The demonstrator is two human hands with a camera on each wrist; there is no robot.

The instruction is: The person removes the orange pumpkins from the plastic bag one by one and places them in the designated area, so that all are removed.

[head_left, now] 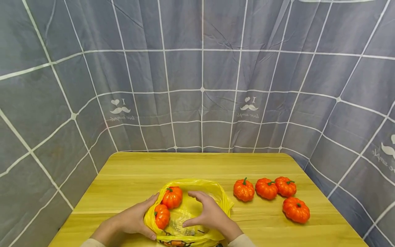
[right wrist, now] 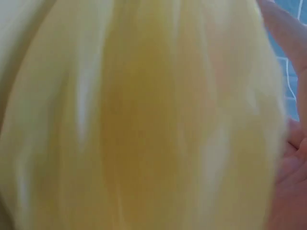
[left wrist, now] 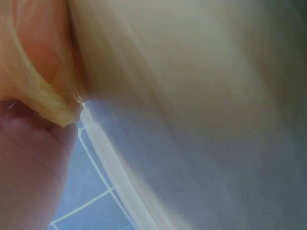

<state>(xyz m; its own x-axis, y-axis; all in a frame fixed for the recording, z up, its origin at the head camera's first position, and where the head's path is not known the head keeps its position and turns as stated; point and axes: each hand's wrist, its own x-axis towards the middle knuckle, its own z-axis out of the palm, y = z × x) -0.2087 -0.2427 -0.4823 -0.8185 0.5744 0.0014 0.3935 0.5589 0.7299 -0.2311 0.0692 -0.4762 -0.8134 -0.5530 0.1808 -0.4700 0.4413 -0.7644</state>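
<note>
A yellow plastic bag (head_left: 226, 202) lies on the table with its mouth spread wide. Two small orange pumpkins, one (head_left: 172, 197) behind the other (head_left: 162, 216), rest inside along its left side. My left hand (head_left: 134, 216) holds the bag's left side from outside, thumb toward the front and fingers toward the back. In the left wrist view, that hand (left wrist: 33, 163) is against the bag's yellow film (left wrist: 57, 108). Over the bag's mouth, my right hand (head_left: 210, 212) has thumb and fingers spread apart with nothing between them. Yellow film (right wrist: 144, 115) fills most of the right wrist view.
Several more orange pumpkins stand on the table right of the bag: one nearest it (head_left: 243, 189), a pair (head_left: 266, 188) behind, and one closer to the front right (head_left: 296, 210). The wooden table (head_left: 191, 164) ends at a grey checked curtain (head_left: 185, 75).
</note>
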